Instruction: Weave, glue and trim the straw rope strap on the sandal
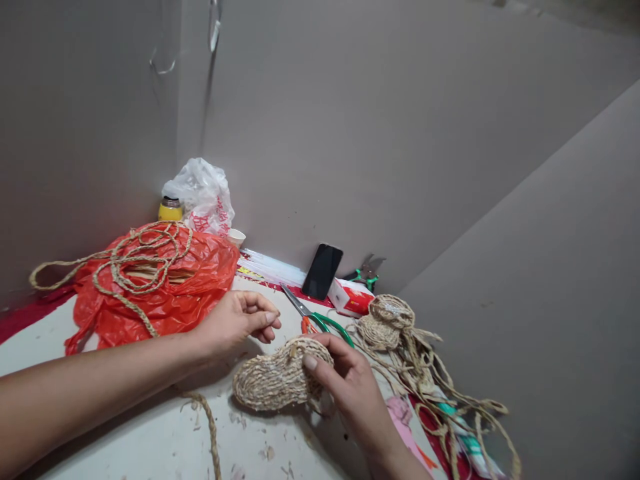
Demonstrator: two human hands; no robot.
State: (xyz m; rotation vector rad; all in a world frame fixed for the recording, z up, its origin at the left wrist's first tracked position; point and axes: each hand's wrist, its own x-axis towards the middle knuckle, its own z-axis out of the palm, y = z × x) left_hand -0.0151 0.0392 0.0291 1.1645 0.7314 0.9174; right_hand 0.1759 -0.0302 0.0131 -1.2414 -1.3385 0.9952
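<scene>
My right hand (345, 383) grips the wider end of a woven straw sole (273, 379), thumb on top and fingers behind it. The sole is made of coiled braided cord and is held tilted just above the white table. To the upper left of it, my left hand (253, 320) hovers with thumb and fingertips pressed together. Whether anything thin sits in that pinch is too small to tell. Scissors (327, 323) with green and orange handles lie just behind the sole. A braided straw cord (213, 427) runs along the table under my left forearm.
At the left, a red plastic bag (210, 260) carries a loose coil of braided cord (120, 260). A phone (323, 270) leans on the wall beside a small red-and-white box (353, 297) and green-handled pliers (367, 273). Another woven straw piece (383, 327) with trailing cords lies right.
</scene>
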